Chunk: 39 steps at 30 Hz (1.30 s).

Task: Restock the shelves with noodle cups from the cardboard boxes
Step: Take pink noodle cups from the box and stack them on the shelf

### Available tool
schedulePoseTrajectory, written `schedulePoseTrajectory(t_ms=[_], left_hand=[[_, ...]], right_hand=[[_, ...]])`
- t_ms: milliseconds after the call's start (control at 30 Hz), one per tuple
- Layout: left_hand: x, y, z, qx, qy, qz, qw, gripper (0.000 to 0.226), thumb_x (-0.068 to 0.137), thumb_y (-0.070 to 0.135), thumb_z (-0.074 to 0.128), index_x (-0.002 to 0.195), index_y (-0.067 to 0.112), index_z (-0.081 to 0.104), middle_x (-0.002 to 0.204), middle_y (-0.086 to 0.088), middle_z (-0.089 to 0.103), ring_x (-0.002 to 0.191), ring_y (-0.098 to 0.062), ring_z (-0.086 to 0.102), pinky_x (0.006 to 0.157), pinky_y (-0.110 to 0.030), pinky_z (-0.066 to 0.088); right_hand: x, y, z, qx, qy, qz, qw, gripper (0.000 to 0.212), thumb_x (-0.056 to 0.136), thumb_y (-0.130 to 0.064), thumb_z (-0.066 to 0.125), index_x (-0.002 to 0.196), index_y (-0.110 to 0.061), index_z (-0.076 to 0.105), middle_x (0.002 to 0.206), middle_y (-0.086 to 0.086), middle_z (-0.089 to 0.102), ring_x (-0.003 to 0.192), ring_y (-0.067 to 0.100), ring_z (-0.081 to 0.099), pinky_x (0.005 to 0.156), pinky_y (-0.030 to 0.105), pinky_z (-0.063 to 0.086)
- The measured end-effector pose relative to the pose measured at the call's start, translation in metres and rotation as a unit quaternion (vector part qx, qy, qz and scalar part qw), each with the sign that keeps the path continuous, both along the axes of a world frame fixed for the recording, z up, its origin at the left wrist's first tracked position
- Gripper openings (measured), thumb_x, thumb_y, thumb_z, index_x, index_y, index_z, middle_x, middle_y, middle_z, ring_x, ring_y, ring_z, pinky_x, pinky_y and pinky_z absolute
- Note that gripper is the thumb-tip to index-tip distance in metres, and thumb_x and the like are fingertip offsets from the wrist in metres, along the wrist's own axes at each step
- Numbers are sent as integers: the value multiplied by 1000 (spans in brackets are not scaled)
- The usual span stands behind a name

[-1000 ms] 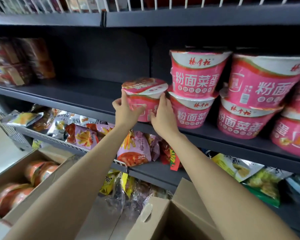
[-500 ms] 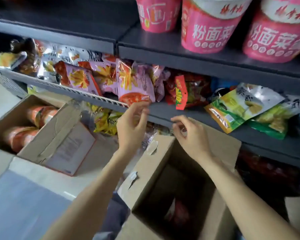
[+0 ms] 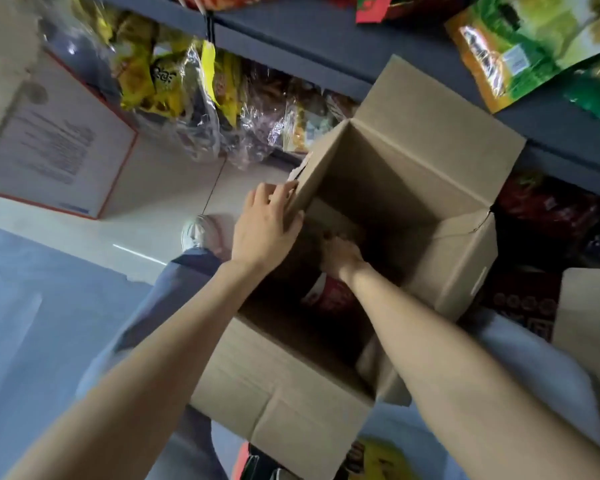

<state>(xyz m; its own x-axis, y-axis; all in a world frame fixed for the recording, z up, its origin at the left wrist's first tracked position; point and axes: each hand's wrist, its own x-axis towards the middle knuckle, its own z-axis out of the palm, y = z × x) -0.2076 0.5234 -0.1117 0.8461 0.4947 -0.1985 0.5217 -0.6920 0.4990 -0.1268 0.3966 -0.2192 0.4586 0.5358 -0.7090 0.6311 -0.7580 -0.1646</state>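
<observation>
Head view: deep in the cardboard box [image 3: 406,188], the right hand [image 3: 340,254] sits just above the red noodle cup [image 3: 329,294], grip unreadable; left hand [image 3: 267,226] clasps the flap.

Crinkled yellow snack packets in clear plastic wrap [image 3: 160,81] crowd a low shelf, near a green-and-orange foil pouch [image 3: 520,46] and a white sneaker [image 3: 201,233] on pale floor tiles [image 3: 153,199].
</observation>
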Motion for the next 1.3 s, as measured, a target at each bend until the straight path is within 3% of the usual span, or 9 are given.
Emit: schedulePoseTrajectory(t_ms=[233, 367, 433, 500, 567, 667, 867, 1133, 1300], left_hand=[[4, 4, -23, -20, -37, -14, 999, 43, 100, 22, 43, 141, 15, 39, 128, -14, 51, 111, -32, 52, 86, -43, 49], [3, 6, -28, -22, -49, -30, 998, 41, 98, 21, 43, 137, 11, 45, 121, -15, 55, 106, -30, 54, 81, -40, 46], [4, 6, -27, -24, -47, -31, 998, 41, 96, 21, 42, 135, 8, 46, 118, -16, 55, 102, -32, 55, 77, -40, 45], [4, 5, -27, -30, -47, -35, 998, 41, 96, 19, 43, 134, 6, 47, 116, -18, 55, 100, -34, 54, 76, -39, 42], [4, 5, -28, -37, -45, -33, 998, 41, 96, 19, 43, 135, 6, 47, 117, -18, 55, 100, -34, 54, 78, -41, 43], [5, 5, -30, -39, -47, -29, 998, 41, 96, 20, 42, 135, 6, 47, 117, -18, 55, 102, -34, 54, 79, -43, 45], [4, 5, -33, -8, -60, -33, 998, 37, 95, 16, 45, 131, 5, 50, 112, -19, 56, 95, -36, 55, 69, -35, 38], [6, 7, -28, -1, -42, -5, 999, 39, 95, 21, 49, 132, 10, 49, 118, -18, 56, 103, -39, 55, 77, -42, 44], [-6, 2, 0, -53, -36, 61, 996, 43, 93, 30, 53, 134, 15, 48, 128, -12, 53, 118, -33, 47, 94, -40, 39]], right_hand=[[-39, -36, -100, -48, 62, -110, 991, 66, 92, -38, 56, 148, -17, 27, 145, 19, 37, 129, 37, 41, 104, 43, 39], [-57, -44, -115, -83, 9, -29, 996, 63, 96, -37, 49, 149, -14, 23, 151, 23, 22, 135, 40, 29, 108, 45, 29], [-65, -47, -122, -71, -65, -28, 995, 64, 86, -48, 59, 142, -21, 43, 147, 15, 40, 132, 33, 43, 104, 43, 39], [-65, -45, -123, -140, -43, -69, 987, 71, 59, -62, 73, 124, -34, 59, 125, 2, 63, 108, 23, 65, 81, 38, 55], [-58, -42, -133, -146, 4, -103, 984, 81, 71, -51, 72, 142, -34, 37, 138, 14, 51, 113, 38, 58, 83, 52, 53], [-38, -34, -137, -80, -3, -121, 989, 111, 72, -55, 70, 152, -28, -2, 155, 18, 12, 133, 41, 29, 103, 65, 24], [-13, -33, -115, -58, -8, -149, 987, 109, 71, -58, 71, 151, -24, 5, 149, 18, 21, 131, 40, 33, 107, 61, 22], [-17, -20, 6, 153, -10, -470, 869, 91, 55, -56, 81, 124, -29, 29, 130, 8, 40, 112, 34, 52, 93, 43, 44], [-36, -39, 106, 333, -37, -488, 806, 92, 52, -41, 90, 124, -25, 34, 127, 2, 47, 112, 20, 52, 87, 24, 38]])
